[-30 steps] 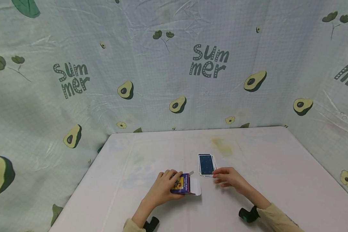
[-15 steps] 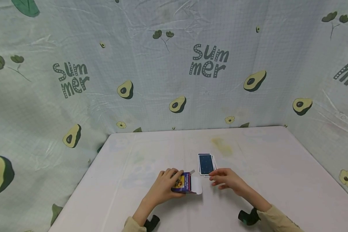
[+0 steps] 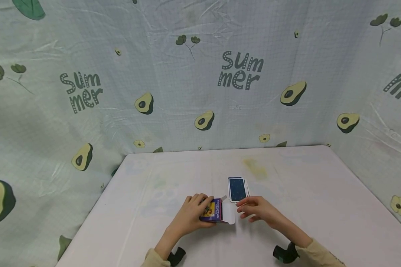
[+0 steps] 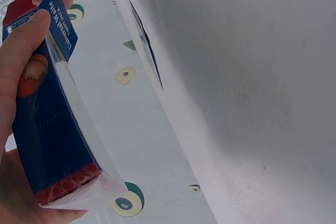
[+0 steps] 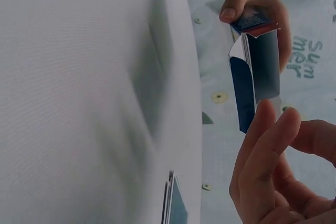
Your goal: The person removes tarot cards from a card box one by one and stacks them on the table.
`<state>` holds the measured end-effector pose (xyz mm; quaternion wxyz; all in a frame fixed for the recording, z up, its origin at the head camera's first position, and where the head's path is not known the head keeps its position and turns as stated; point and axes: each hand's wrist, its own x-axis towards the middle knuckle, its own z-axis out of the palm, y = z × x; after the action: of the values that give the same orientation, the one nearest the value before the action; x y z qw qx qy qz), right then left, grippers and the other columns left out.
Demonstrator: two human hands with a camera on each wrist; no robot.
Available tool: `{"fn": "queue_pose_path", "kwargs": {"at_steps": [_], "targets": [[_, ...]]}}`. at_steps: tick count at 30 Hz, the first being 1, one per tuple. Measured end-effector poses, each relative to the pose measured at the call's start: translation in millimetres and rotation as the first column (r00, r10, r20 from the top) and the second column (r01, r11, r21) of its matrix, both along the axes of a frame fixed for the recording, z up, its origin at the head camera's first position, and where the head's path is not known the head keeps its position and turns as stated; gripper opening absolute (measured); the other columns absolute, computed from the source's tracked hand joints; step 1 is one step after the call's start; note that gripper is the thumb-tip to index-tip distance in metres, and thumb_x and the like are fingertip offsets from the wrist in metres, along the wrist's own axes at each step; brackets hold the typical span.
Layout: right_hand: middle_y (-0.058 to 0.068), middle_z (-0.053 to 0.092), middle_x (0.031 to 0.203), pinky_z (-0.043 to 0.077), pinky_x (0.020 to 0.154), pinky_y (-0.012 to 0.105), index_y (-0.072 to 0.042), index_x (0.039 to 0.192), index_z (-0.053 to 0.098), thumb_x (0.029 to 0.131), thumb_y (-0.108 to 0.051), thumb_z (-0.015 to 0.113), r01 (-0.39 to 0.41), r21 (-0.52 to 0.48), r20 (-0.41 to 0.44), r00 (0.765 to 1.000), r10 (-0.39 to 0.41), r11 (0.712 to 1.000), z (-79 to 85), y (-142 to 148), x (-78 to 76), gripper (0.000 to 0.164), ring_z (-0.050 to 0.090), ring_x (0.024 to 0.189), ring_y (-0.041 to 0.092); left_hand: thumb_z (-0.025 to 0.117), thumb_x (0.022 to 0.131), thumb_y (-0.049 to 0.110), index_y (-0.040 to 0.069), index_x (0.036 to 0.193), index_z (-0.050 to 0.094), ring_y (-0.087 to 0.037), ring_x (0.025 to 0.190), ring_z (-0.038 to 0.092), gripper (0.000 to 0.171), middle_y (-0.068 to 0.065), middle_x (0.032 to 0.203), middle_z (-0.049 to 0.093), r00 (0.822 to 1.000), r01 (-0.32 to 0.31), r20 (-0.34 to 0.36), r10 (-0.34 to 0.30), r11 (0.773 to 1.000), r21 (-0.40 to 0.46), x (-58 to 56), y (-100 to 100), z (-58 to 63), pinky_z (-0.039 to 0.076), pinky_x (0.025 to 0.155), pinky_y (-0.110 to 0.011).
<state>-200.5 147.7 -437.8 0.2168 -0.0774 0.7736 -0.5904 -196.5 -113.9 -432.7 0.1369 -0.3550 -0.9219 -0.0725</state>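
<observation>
"Where was the box?"

"The small purple and yellow card box [image 3: 209, 210] was just right of centre in the lower half of the head view, lifted off the pale tabletop [image 3: 170, 178]. Its open end faced right, with a white flap [image 3: 229, 214] jutting out."

"And the hands?"

"The left hand [image 3: 190, 216] gripped the closed end, fingers over the top and thumb along the near side. The right hand [image 3: 258, 212], farther right, had loosely bent fingers near the flap, holding nothing that I could see. Whether they touched it, I couldn't tell."

"Anything else?"

"A stack of dark blue cards [image 3: 238, 190] lay just above and between the hands."

"How would the box handle?"

"Light, I'd judge, and thin-walled: stiff along its edges, easily dented across the broad faces. Clear film [image 4: 89, 190] hung loose at one end in the left wrist view, so it might slip. I'd hold the narrow sides near the closed end, gently, and spare the flap, which could crease."
</observation>
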Motion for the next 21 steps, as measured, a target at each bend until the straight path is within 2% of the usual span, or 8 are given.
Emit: {"fn": "queue_pose_path", "kwargs": {"at_steps": [5, 13, 21], "targets": [[0.01, 0.067, 0.095, 0.051, 0.062, 0.028, 0.002, 0.108, 0.058, 0.083, -0.032, 0.059, -0.046, -0.017, -0.021, 0.999, 0.045, 0.999, 4.1, -1, 1.4, 0.042, 0.064, 0.076, 0.013, 0.067, 0.067, 0.056, 0.018, 0.126, 0.047, -0.012, 0.1, 0.048, 0.073, 0.002, 0.111, 0.052, 1.0, 0.0, -0.016, 0.0, 1.0, 0.002, 0.5, 1, 1.8, 0.038, 0.084, -0.033], [0.01, 0.067, 0.094, 0.051, 0.063, 0.03, 0.005, 0.109, 0.056, 0.086, -0.026, 0.057, -0.047, -0.014, -0.015, 0.999, 0.046, 0.999, 10.9, -10, 5.5, 0.039, 0.064, 0.077, 0.015, 0.067, 0.066, 0.056, 0.017, 0.125, 0.049, -0.013, 0.099, 0.049, 0.073, 0.002, 0.109, 0.053, 0.999, 0.009, -0.039, -0.009, 1.0, -0.004, 0.6, 4, 3.1, 0.038, 0.083, -0.032], [0.01, 0.068, 0.093, 0.051, 0.061, 0.028, 0.007, 0.108, 0.056, 0.086, -0.023, 0.056, -0.071, -0.027, -0.02, 0.997, 0.07, 0.997, 10.3, -14, 6.5, 0.037, 0.064, 0.075, 0.014, 0.067, 0.067, 0.057, 0.017, 0.125, 0.048, -0.013, 0.1, 0.048, 0.073, 0.002, 0.11, 0.053, 1.0, 0.016, -0.024, -0.016, 1.0, -0.006, 1.1, 8, 6.2, 0.038, 0.085, -0.032]]}}
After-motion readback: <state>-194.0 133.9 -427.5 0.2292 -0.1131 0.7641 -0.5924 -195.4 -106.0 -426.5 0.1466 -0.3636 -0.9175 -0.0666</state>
